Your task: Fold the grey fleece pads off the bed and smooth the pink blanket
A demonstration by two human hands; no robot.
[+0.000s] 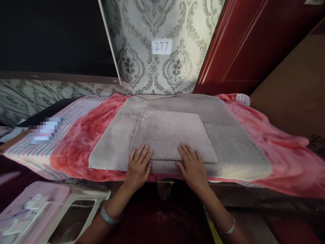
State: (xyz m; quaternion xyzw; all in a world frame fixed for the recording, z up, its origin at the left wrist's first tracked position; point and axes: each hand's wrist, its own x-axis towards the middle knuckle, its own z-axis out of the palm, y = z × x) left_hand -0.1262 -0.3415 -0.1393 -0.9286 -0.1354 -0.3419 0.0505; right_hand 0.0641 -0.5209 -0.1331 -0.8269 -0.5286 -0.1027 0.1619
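Indoors, grey mats overlie a pink blanket beneath wallpaper.

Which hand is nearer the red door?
Right. The right hand lies on the near edge of the folded grey cloth, below the red door; the left hand lies on the same edge, farther left.

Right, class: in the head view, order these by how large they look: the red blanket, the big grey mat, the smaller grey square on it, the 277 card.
1. red blanket, reaching past the mat
2. big grey mat
3. smaller grey square
4. 277 card, though farther off, so real size unsure
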